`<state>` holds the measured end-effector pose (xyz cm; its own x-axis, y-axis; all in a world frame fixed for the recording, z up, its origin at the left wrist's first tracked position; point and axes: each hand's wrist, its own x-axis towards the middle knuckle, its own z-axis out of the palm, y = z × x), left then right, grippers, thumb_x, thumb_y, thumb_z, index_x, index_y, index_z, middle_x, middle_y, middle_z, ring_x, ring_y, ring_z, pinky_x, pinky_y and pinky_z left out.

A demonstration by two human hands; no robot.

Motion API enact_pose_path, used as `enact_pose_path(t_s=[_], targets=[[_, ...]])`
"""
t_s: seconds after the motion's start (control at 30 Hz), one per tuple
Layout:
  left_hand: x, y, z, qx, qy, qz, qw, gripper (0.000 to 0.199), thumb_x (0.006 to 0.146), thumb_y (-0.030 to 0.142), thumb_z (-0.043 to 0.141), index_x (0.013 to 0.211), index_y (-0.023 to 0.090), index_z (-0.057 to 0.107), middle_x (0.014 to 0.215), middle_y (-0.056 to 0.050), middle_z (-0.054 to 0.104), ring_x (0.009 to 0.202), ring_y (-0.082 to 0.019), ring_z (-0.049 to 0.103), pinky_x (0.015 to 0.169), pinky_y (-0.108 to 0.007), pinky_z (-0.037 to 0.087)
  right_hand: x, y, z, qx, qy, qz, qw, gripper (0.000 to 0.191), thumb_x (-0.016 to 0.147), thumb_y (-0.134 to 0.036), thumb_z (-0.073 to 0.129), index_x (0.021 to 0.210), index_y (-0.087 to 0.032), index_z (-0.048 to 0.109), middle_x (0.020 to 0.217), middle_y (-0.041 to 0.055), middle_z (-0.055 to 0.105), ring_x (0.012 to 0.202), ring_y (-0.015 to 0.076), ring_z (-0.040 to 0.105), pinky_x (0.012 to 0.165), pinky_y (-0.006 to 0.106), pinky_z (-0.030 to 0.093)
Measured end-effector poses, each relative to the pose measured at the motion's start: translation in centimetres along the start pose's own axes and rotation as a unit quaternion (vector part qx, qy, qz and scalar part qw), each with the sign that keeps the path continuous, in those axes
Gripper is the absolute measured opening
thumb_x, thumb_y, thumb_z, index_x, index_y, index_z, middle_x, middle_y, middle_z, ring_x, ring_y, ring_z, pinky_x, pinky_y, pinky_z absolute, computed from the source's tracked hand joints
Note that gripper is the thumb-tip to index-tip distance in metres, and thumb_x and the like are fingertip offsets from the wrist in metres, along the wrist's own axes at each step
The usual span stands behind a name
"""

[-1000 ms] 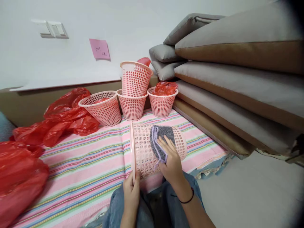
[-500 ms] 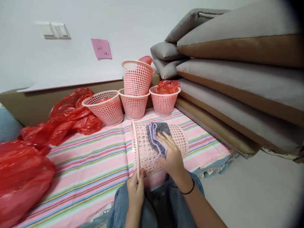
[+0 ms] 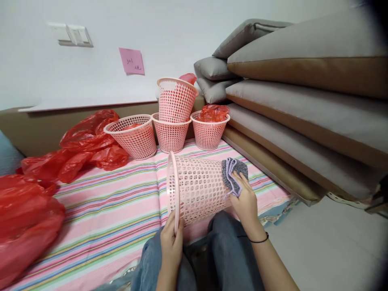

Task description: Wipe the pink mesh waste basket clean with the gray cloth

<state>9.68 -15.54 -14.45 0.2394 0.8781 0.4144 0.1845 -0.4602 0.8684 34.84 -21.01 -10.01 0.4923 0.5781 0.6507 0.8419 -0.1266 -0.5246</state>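
A pale pink perforated plastic basket lies on its side in front of the seated person, its open rim facing left and its base facing right. The left hand is clamped on the near edge of the rim, thumb and fingers on either side of it. The right hand presses a folded gray cloth with lavender edging against the base end of the basket — fingers spread over the fabric, a dark band on the wrist.

Beneath is a pink striped cloth. Beyond the basket stand three similar baskets in a row: a left basket, a middle basket and a right basket holding red plastic. A tilted upper basket sits in the middle one. Red plastic bags lie crumpled at left — gray and brown cushions are piled at right.
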Motion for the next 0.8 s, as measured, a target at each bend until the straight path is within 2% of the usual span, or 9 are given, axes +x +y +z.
enact_pose_path(t_s=[0.2, 0.33, 0.53, 0.67, 0.8], targets=[[0.0, -0.9, 0.2, -0.027, 0.022, -0.031, 0.999, 0.047, 0.094, 0.047, 0.053, 0.128, 0.018, 0.066, 0.137, -0.012, 0.063, 0.134, -0.028, 0.052, 0.117, -0.047, 0.034, 0.5, -3.6, 1.0, 0.032, -0.009, -0.036, 0.999, 0.062, 0.069, -0.012, 0.05, 0.13, -0.01, 0.062, 0.137, 0.0129, 0.061, 0.137, 0.0341, 0.045, 0.111, 0.056, 0.042], [0.0, -1.1, 0.3, -0.023, 0.027, -0.034, 0.999, 0.05, 0.094, 0.047, 0.051, 0.135, 0.019, 0.06, 0.144, -0.011, 0.056, 0.14, -0.027, 0.045, 0.12, -0.045, 0.03, 0.4, -7.2, 1.6, 0.089, -0.019, -0.105, 0.99, 0.066, 0.065, -0.011, 0.049, 0.129, -0.014, 0.062, 0.137, 0.0099, 0.062, 0.137, 0.0325, 0.045, 0.112, 0.056, 0.04], [0.1, -0.4, 0.1, -0.023, 0.006, -0.039, 0.999, 0.051, 0.096, 0.045, 0.049, 0.141, 0.022, 0.055, 0.152, -0.008, 0.048, 0.144, -0.025, 0.038, 0.121, -0.043, 0.027, 0.1, -12.5, 1.9, 0.159, -0.071, -0.183, 0.968, 0.069, 0.064, -0.011, 0.047, 0.131, -0.01, 0.059, 0.139, 0.0099, 0.06, 0.14, 0.0305, 0.042, 0.116, 0.052, 0.034], [0.3, -0.3, 0.0, -0.024, 0.0, -0.026, 0.999, 0.05, 0.096, 0.044, 0.05, 0.141, 0.023, 0.055, 0.157, -0.008, 0.041, 0.147, -0.026, 0.032, 0.122, -0.044, 0.022, 0.2, -13.1, 1.9, 0.166, -0.078, -0.192, 0.964, 0.068, 0.066, -0.012, 0.046, 0.133, -0.012, 0.058, 0.14, 0.0093, 0.059, 0.141, 0.0293, 0.04, 0.117, 0.051, 0.032], [0.4, -0.5, -0.1, -0.02, -0.002, -0.025, 0.999, 0.049, 0.094, 0.044, 0.052, 0.138, 0.022, 0.057, 0.152, -0.01, 0.048, 0.145, -0.027, 0.037, 0.121, -0.046, 0.026, 0.5, -11.7, 1.6, 0.166, -0.09, -0.202, 0.961, 0.072, 0.063, -0.01, 0.045, 0.134, -0.015, 0.056, 0.14, 0.0082, 0.059, 0.142, 0.0269, 0.041, 0.117, 0.052, 0.033]])
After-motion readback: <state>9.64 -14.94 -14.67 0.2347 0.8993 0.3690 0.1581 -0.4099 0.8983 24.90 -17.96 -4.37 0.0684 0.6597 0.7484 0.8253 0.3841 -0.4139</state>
